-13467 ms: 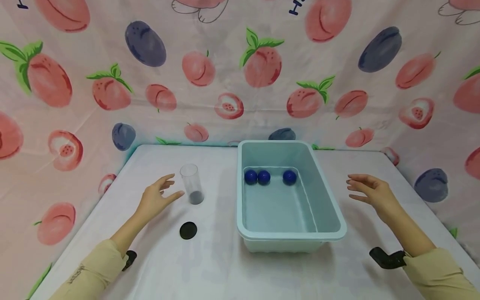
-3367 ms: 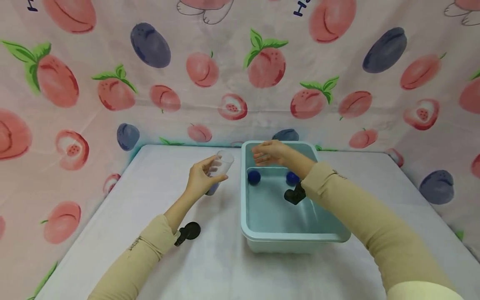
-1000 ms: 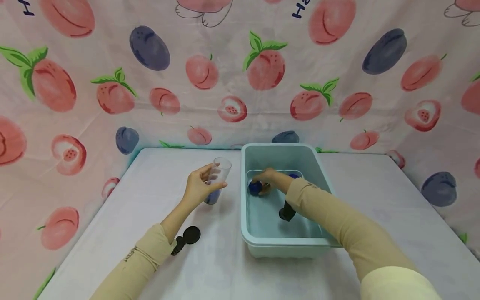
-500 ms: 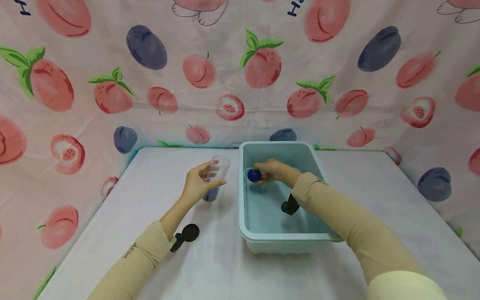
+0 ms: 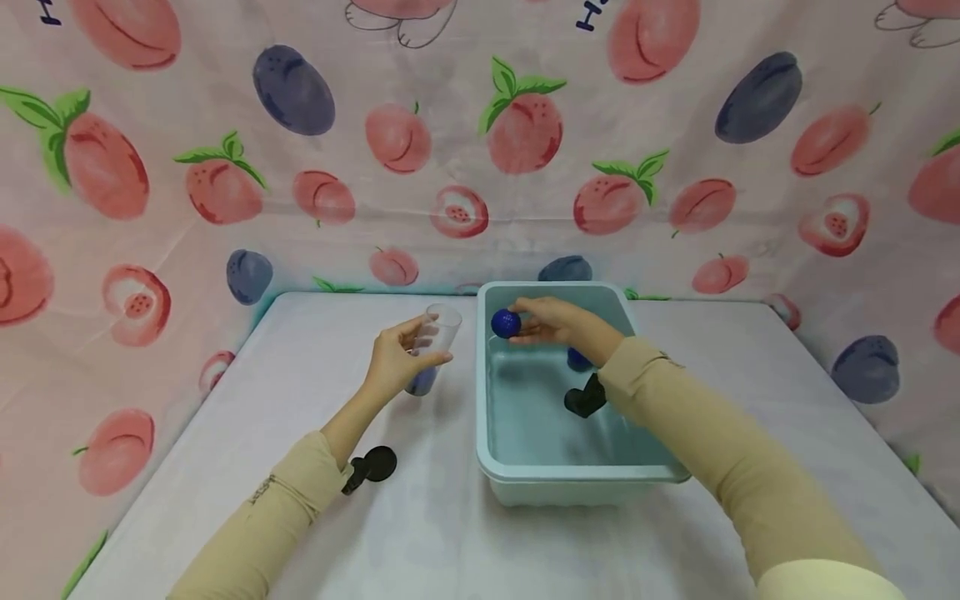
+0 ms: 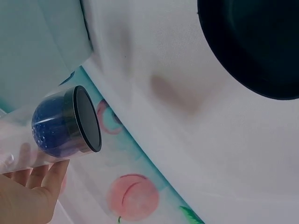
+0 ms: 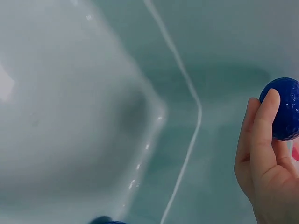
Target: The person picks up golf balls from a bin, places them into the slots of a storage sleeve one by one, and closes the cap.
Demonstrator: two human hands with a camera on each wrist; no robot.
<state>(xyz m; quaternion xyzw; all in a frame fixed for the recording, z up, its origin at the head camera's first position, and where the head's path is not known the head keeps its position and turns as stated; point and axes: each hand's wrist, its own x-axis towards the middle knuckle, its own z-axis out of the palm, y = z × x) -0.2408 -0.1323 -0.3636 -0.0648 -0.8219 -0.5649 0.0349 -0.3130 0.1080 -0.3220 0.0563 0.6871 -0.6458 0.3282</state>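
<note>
My left hand [image 5: 396, 365] grips a clear cylindrical tube [image 5: 444, 323], tilted with its open top towards the bin. One blue golf ball [image 6: 49, 128] lies at the tube's black-capped bottom end, plain in the left wrist view. Over the left rear part of the pale blue-green bin [image 5: 585, 473], my right hand [image 5: 553, 321] pinches a second blue golf ball [image 5: 506, 323] at its fingertips; its dimples show in the right wrist view. Another blue ball [image 5: 577, 360] remains on the bin floor, partly hidden by the right forearm.
A round black lid [image 5: 381, 463] lies on the white table [image 5: 450, 550], close to the left wrist's black camera mount [image 5: 356, 477]. The right wrist's mount [image 5: 585, 397] hangs inside the bin. Behind the table hangs a fruit-print cloth [image 5: 457, 125].
Earlier the tube stood on the table and three balls lay in the bin. The left hand has since picked up the tube. In the last second the right hand has raised a ball off the bin floor.
</note>
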